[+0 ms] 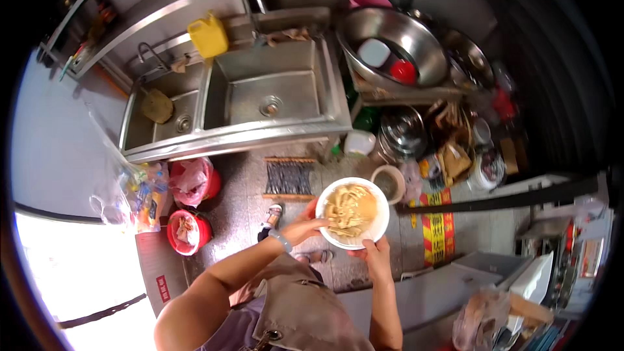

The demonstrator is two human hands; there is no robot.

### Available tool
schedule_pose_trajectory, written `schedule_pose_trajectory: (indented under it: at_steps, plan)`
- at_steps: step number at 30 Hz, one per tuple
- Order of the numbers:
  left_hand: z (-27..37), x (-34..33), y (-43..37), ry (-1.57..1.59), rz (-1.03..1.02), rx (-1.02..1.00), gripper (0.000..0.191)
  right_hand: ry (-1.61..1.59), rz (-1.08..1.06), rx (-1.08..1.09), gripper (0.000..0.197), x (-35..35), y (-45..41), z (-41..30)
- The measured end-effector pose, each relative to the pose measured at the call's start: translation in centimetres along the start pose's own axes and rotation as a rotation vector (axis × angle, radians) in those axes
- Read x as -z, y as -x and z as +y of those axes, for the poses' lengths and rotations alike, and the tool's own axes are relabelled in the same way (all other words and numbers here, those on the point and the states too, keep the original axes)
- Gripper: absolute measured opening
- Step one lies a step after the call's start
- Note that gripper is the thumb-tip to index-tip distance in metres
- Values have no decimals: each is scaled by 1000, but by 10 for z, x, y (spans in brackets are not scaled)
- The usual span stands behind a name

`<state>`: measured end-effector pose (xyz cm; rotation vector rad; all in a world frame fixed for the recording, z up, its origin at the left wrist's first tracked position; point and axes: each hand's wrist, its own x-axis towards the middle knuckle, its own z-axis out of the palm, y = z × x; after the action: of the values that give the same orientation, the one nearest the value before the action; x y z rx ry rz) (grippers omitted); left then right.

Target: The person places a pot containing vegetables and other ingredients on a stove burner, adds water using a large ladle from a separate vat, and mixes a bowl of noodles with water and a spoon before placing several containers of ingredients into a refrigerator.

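Observation:
A round white bowl (381, 226) is held level between my two hands, out in front of my apron. In it lie pale yellowish strips of food (350, 208) in a cloudy liquid; I cannot tell what the food is. My left hand (303, 226) grips the bowl's left rim, its thumb over the edge and a pale bracelet at the wrist. The lower right rim is in my right hand (374, 253), thumb on top. Below the bowl are the tiled floor and my sandalled feet.
Ahead stands a steel double sink (273, 78) with a yellow jug (208, 36) on its back ledge. A large steel basin (392, 48) rests to its right, above pots and a pale bucket (388, 184). Two red bins (189, 232) stand left. A slatted stool (289, 178) sits before the sink.

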<state>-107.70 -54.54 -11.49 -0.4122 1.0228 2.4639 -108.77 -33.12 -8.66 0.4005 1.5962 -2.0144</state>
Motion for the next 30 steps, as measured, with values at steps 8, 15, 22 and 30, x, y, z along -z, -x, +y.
schedule_pose_trajectory:
  at_steps: [8,15,22,30]
  plan:
    - [139,75,14,150,180,-484,74,219,-409,-109,42,-161,-145,-66]
    - [219,138,-25,180,360,-594,63,580,-483,-136,51,-251,-283,-141]
    - [251,148,-78,364,445,-658,58,692,-723,405,48,-363,-477,-203]
    - [267,144,-151,378,588,-743,53,815,-1132,168,55,-417,-600,-184]
